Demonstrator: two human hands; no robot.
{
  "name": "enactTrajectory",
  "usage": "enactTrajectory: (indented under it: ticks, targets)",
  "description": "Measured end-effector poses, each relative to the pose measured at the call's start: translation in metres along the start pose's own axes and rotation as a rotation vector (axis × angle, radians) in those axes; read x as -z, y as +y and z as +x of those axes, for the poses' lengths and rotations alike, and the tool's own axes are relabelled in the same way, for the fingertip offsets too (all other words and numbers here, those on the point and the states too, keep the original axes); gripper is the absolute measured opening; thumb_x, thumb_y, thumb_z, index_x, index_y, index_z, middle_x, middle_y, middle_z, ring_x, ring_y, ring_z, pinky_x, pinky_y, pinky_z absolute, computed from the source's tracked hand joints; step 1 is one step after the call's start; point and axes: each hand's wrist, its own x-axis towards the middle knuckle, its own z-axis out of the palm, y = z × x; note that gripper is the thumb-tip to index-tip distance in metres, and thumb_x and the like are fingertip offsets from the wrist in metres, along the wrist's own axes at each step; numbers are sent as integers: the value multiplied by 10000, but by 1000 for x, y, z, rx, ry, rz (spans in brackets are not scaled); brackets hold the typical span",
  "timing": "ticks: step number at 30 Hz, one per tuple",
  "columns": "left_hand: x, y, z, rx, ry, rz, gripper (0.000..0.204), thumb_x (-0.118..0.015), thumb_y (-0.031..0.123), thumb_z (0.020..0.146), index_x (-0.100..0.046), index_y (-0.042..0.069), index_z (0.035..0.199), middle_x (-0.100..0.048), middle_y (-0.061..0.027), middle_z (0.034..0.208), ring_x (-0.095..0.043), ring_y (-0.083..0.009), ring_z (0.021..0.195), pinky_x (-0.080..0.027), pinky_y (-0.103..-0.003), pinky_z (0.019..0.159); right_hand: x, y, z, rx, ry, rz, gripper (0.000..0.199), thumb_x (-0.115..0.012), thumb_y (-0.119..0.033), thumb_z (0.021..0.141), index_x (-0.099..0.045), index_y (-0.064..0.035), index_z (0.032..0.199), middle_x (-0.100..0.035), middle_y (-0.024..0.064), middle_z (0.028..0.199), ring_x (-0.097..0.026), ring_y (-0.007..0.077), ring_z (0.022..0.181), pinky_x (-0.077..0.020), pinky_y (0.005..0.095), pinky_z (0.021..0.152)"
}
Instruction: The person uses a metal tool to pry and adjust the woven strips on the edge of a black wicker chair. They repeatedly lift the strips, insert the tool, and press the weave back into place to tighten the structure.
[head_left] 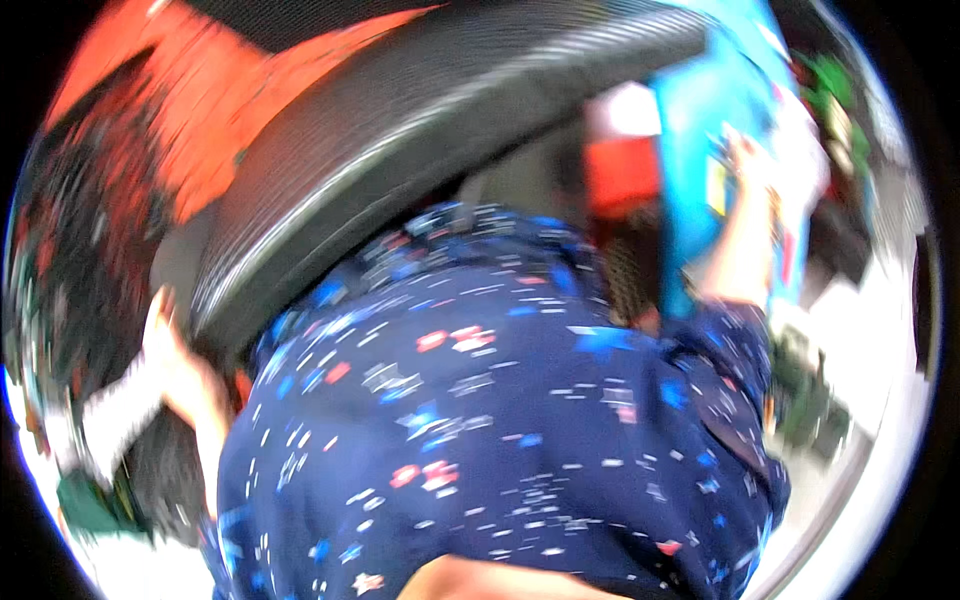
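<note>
I can't make out any lettering or number from here. The blue object (690,130) toward two o'clock carries a small yellow patch (716,190), too smeared to read. Pale dashes on the navy shirt (520,410), from the centre down to six o'clock, blur past reading too.

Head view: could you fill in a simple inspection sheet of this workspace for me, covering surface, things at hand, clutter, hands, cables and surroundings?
Surface: long black ribbed shape, slanting across the front.
Things at hand: blue item at right, white item at left; kinds unclear through blur.
Clutter: red item beside the blue item.
Hands: right hand over the blue item; left hand by the white item; grips unclear.
Cables: nothing seen.
Surroundings: orange-red area, upper left; dark green item, lower left.
</note>
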Motion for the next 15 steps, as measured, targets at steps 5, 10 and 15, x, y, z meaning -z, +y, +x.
enactTrajectory:
  ticks: [5,10,15]
  targets:
    - [12,-8,-2,101,59,-513,408,-444,282,1108,-572,3,1376,-620,-141,1367,-585,-232,1280,-420,-402,1122,8,68,98,-176,-211,163,533,-670,-510,950,-728,-25,1163,-737,99,973,-683,220,870,-550,391,833]
    - [9,3,-7,125,75,-562,466,-337,337,1136,-520,11,1414,-620,-142,1326,-588,-231,1253,-423,-386,1112,69,9,96,28,3,-162,461,-647,-430,978,-711,-9,1155,-720,107,956,-674,225,860,-542,385,837]
    - [6,-2,-11,180,93,-708,497,-337,370,1129,-481,5,1434,-593,-133,1358,-548,-209,1275,-379,-371,1129,93,-191,3,536,184,-18,390,-630,-364,993,-704,-2,1118,-700,108,933,-663,230,851,-530,375,825]
